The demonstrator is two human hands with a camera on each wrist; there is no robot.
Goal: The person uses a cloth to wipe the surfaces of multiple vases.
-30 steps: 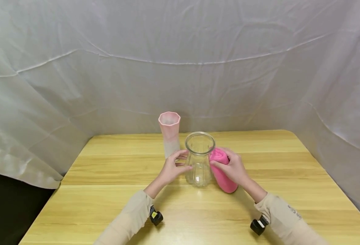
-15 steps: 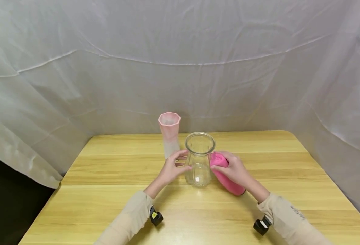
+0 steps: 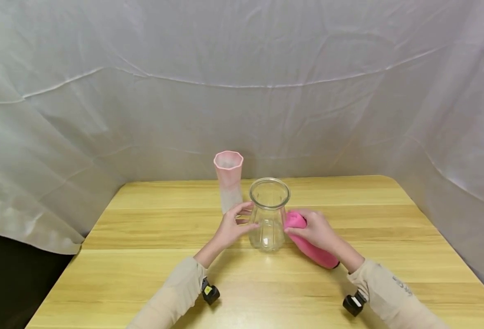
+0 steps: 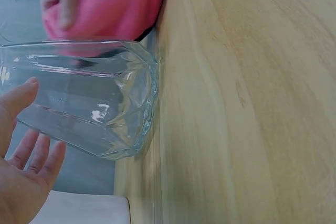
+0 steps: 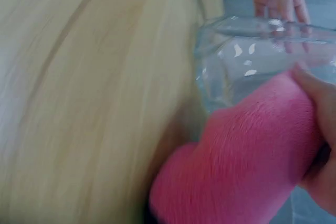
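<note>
A clear glass vase stands upright on the wooden table. My left hand cups its left side, thumb in front and fingers behind. The left wrist view shows the thumb tip on the glass vase and my palm a little apart from it. My right hand grips a rolled pink cloth. The roll's upper end presses on the vase's right side and its lower end rests on the table. In the right wrist view the cloth lies against the glass.
A tall pink vase fading to white stands just behind and left of the glass one. Grey sheeting hangs around the table's back and sides. The table's left edge borders a dark gap.
My right hand has slid the pink cloth down the vase's right side, away from the rim, and the roll now leans lower toward the right. The left hand and vase stay put.
</note>
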